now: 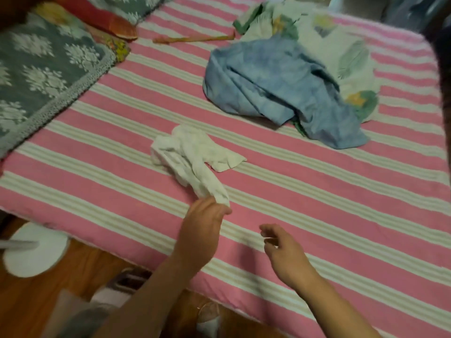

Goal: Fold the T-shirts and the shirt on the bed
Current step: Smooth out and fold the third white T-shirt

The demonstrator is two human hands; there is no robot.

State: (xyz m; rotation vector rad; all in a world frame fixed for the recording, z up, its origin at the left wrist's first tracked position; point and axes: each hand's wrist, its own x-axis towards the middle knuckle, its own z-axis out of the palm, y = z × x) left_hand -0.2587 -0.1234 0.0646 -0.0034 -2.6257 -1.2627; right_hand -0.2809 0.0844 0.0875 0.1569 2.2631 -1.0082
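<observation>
A crumpled white T-shirt [192,154] lies in the middle of the pink-and-cream striped bed [317,191]. My left hand [203,223] pinches the near end of it, which stretches toward me. My right hand [280,247] hovers just above the sheet to the right, fingers apart and holding nothing. Farther back lies a rumpled blue garment [275,86], partly over a pale green shirt with a leaf print [341,52].
Grey floral pillows [46,67] and a red cushion [97,15] sit at the left head of the bed. A thin orange strip [192,39] lies near the far garments. On the wooden floor at the left stands a white round fan base [36,252].
</observation>
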